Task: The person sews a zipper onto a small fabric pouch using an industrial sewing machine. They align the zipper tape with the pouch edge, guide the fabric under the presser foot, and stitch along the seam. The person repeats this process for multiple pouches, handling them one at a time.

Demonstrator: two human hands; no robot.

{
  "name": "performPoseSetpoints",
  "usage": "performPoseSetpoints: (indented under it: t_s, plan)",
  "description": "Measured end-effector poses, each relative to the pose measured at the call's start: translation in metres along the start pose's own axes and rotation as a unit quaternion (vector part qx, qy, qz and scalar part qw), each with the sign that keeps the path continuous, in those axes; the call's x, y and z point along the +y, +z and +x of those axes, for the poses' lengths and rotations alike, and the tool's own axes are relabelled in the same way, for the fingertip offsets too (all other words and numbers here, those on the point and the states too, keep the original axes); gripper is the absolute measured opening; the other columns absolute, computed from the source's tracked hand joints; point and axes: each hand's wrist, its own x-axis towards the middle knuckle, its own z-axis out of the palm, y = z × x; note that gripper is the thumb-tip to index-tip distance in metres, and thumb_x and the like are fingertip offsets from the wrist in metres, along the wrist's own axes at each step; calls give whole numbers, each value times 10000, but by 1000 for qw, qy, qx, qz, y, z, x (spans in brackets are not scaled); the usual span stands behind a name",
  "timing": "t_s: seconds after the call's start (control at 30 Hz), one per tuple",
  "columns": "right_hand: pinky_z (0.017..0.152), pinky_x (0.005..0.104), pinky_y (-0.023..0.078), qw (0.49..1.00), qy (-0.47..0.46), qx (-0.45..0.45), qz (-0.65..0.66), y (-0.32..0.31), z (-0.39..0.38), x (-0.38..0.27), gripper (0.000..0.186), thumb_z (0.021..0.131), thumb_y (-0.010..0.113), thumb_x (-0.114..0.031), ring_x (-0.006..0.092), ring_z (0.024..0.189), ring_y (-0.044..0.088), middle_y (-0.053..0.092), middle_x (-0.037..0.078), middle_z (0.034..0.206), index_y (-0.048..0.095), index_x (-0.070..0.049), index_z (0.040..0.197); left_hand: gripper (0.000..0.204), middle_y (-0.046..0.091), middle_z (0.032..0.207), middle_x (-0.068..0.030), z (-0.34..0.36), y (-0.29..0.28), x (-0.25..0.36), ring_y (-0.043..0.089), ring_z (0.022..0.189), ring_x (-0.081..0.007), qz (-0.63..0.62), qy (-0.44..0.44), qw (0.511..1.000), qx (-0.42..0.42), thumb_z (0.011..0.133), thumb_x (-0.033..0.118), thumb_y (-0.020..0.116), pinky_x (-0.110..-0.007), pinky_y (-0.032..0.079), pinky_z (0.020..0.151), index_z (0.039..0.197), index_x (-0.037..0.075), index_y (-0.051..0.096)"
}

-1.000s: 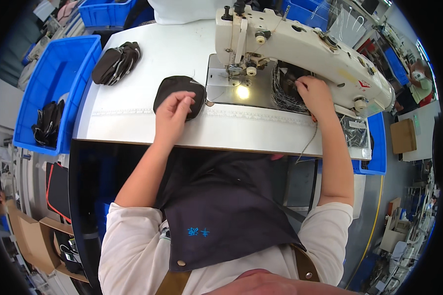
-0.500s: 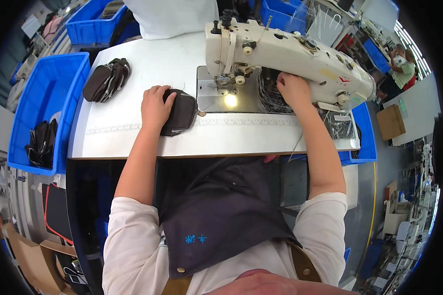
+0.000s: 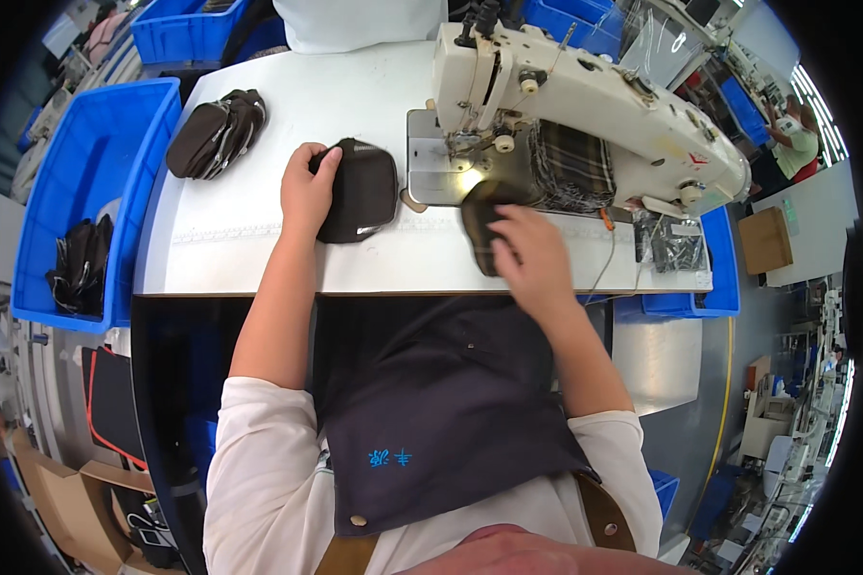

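My left hand is closed on the left edge of a dark brown rounded pouch, its thumb lying on top. The pouch is on the white table, left of the sewing machine's needle area. Just in front of the machine's metal plate, my right hand grips a dark rounded fabric piece, slightly smeared by motion. Under the arm of the white sewing machine lies a stack of dark fabric pieces with frayed, pale-threaded edges. The machine's lamp lights the plate below the needle.
A pile of brown pouches lies at the table's far left. Beside the table, a blue bin holds dark pouches. A clear plastic bag of dark items sits at the right edge, near an orange-handled tool.
My right hand has drawn back from the stack under the machine arm, moving left and nearer with a fabric piece. The pouch in my left hand is turned slightly and shows more fully.
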Motion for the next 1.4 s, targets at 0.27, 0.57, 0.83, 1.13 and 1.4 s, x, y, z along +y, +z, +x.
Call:
performPoseSetpoints:
  t_s: [0.27, 0.57, 0.83, 1.13, 1.4]
  plan:
    - [1236, 499, 303, 991, -59, -107, -53, 84, 19, -36, 496, 1027, 609, -291, 343, 1493, 403, 511, 152, 1561, 577, -47, 1458, 191, 657, 1027, -13, -17, -51, -23, 613, 915, -100, -397, -88, 913, 38, 1044, 232, 679, -286, 519, 819, 1123, 97, 570]
    - [1150, 421, 423, 930, 77, 4, 360, 98, 45, -62, 408, 1060, 612, -257, 294, 1329, 585, 660, 138, 1386, 623, -19, 1391, 204, 698, 1172, -51, -87, -93, 11, 667, 1111, -169, -511, -82, 853, -68, 1001, 155, 699, -341, 552, 976, 1139, 144, 548]
    - [851, 268, 518, 677, 223, -89, 695, 62, 32, -78, 218, 1070, 636, -217, 70, 923, 618, 691, -19, 1013, 680, -28, 1171, 309, 699, 1182, -61, -114, -83, 25, 676, 1108, -174, -518, -86, 818, -233, 941, 134, 771, -353, 541, 995, 1155, 124, 548]
    - [787, 370, 528, 879, 49, -188, 436, 43, -14, -70, 306, 997, 702, -333, 227, 845, 676, 719, 146, 922, 700, -33, 1058, 334, 650, 967, 30, -134, -58, 2, 560, 930, -69, -208, -72, 881, -419, 1026, 380, 664, -254, 456, 845, 1048, 47, 660]
    - [699, 230, 396, 641, 234, -325, 654, 55, -45, -55, 305, 1050, 635, -367, 41, 756, 476, 576, -75, 811, 675, -111, 889, 138, 563, 872, 67, -150, -46, 32, 470, 796, -29, -211, -50, 827, -519, 996, 140, 712, -223, 389, 723, 1044, 55, 614]
